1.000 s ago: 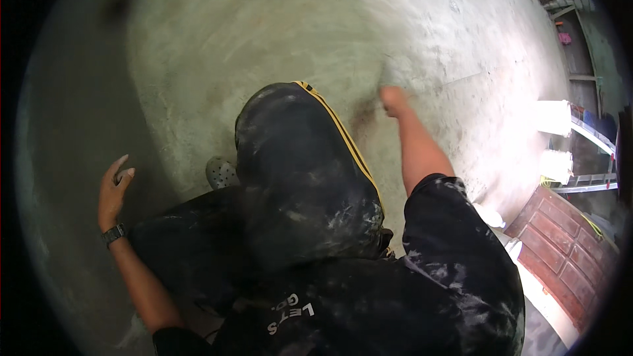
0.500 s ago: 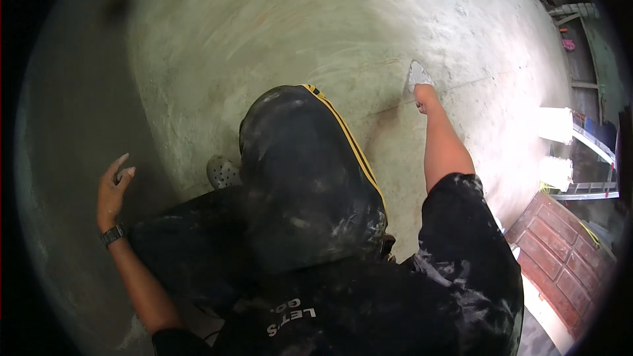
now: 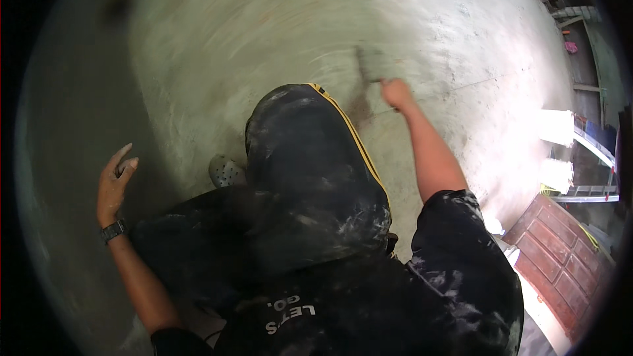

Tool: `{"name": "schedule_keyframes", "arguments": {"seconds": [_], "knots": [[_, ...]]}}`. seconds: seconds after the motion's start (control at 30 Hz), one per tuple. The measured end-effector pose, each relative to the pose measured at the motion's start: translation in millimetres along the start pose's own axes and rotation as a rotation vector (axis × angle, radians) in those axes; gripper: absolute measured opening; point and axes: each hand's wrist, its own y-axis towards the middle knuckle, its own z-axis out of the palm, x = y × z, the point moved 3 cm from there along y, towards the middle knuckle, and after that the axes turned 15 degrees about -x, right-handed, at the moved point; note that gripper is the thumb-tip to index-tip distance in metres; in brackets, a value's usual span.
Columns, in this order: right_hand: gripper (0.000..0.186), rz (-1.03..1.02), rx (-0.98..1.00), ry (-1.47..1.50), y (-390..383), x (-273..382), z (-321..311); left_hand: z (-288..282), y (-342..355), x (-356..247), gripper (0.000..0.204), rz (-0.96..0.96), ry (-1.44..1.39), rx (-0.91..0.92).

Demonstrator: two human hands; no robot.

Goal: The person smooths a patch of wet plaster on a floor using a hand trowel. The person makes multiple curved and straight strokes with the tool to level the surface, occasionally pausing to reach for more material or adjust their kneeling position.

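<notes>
My right hand (image 3: 397, 94) is closed around the handle of a trowel (image 3: 361, 64), out in front of my raised knee. The trowel is turned nearly edge-on and smeared by motion, so its blade shows as a thin dark streak close to the pale grey plastered surface (image 3: 277, 39). A dark shadow lies below the blade; whether it touches the surface I cannot tell. Off to the left, my left hand (image 3: 115, 184) hangs in the air with thumb and fingers apart, holding nothing. Its fingertips look dusty.
My bent knee (image 3: 310, 138) in dusty dark trousers fills the middle, with a clog (image 3: 225, 171) beside it. On the right are a white bucket (image 3: 556, 126), a second white container (image 3: 557, 175), a metal ladder-like frame (image 3: 590, 192) and a reddish-brown panelled door (image 3: 560, 250).
My right hand has swung left with the trowel. Its blade, seen broad and pale before, now shows edge-on. My left hand has barely moved.
</notes>
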Motion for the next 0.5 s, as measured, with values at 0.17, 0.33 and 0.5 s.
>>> {"name": "schedule_keyframes", "arguments": {"seconds": [0.17, 0.33, 0.5], "knots": [[0.028, 0.469, -0.15, 0.172, 64, -181, -30, 25, 16, 32, 0.056, 0.003, -0.029, 0.066], [0.029, -0.153, 0.225, -0.313, -8, 11, 60, 0, 7, 27, 0.056, -0.052, 0.04, 0.0], [0.042, -0.232, 0.3, -0.208, -69, 77, 43, 0, 13, -2, 0.056, 0.003, -0.012, 0.0]]}}
